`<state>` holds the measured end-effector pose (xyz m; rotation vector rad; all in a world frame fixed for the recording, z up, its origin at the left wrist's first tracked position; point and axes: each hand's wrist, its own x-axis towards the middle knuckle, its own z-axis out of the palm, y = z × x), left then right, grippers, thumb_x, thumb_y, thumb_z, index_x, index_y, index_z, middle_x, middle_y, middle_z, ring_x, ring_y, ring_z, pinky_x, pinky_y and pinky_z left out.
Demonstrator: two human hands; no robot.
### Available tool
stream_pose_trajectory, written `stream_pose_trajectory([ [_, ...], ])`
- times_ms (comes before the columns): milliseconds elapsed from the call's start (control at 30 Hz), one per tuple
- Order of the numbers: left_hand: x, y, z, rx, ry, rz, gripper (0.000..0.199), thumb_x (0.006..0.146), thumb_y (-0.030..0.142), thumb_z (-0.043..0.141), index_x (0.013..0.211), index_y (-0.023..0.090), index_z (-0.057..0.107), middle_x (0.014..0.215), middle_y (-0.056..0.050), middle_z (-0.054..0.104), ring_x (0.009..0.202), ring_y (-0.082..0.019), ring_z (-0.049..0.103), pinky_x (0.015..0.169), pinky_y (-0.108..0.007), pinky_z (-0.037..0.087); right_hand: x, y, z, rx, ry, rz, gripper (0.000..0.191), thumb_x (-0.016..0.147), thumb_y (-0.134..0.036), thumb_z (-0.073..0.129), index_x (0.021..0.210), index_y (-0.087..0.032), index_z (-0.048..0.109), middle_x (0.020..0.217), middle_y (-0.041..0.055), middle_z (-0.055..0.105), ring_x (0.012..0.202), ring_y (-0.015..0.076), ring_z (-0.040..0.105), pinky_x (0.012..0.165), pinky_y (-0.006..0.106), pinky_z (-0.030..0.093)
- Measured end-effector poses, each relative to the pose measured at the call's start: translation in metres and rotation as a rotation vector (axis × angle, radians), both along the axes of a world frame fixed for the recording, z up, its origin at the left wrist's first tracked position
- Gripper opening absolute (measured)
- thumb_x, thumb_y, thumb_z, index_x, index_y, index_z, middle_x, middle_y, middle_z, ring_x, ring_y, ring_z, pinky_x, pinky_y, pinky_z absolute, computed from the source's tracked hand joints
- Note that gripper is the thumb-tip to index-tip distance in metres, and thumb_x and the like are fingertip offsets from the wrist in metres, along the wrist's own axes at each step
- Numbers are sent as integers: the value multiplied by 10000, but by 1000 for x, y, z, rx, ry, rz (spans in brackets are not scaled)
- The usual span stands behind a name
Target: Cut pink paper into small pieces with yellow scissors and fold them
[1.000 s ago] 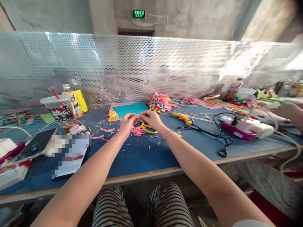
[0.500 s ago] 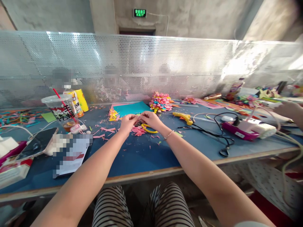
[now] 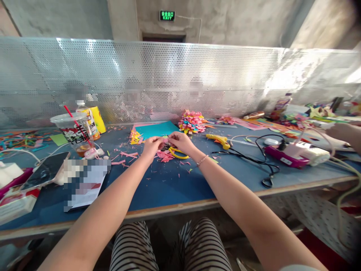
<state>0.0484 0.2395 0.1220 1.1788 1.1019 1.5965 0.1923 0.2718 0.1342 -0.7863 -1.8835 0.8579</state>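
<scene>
In the head view, the left hand (image 3: 152, 146) and right hand (image 3: 180, 142) pinch 1 small pink paper piece (image 3: 165, 140), fingertips nearly closed. Likely light, soft and easily creased, it suits an edge hold. It sits between the fingertips, well in from the table's (image 3: 172, 188) near edge.

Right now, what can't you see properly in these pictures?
All in the head view:
Pink piece: mostly covered by fingers of the left hand and right hand.
Lit screen: partly under blocky blur.
Another person's hand: smeary; its arm is cut off by the right edge.
</scene>
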Motion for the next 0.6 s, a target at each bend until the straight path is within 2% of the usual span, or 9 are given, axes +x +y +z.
stream_pose_trajectory([
  [233, -5, -1, 3, 78, 159, -40, 221, 570, 325, 718, 678, 156, 627, 587, -7, 579, 517, -99, 484, 531, -227, 380, -1, 3, -2, 8, -80, -16, 177, 732, -326, 528, 718, -152, 558, 565, -12, 551, 514, 97, 517, 520, 219, 422],
  [400, -19, 12, -4, 93, 324, 148, 163, 574, 293, 698, 599, 177, 586, 577, -8, 559, 557, -127, 491, 586, -248, 371, 4, 5, -4, 238, -431, -114, 134, 691, -247, 593, 754, -143, 647, 700, 35, 630, 624, 122, 545, 584, 226, 401],
  [500, -30, 19, -11, 72, 476, 247, 134, 557, 238, 692, 558, 193, 566, 585, -9, 556, 594, -146, 500, 652, -269, 372, 5, 2, -7, 354, -617, -21, 125, 658, -216, 627, 754, -163, 687, 776, 51, 651, 715, 151, 553, 625, 232, 393],
  [600, -39, 22, -17, 28, 544, 295, 145, 546, 195, 684, 507, 207, 545, 582, -15, 552, 643, -173, 515, 690, -279, 366, 2, -3, -9, 383, -666, 31, 140, 680, -151, 573, 735, -176, 699, 776, 45, 652, 726, 150, 548, 633, 225, 386],
])
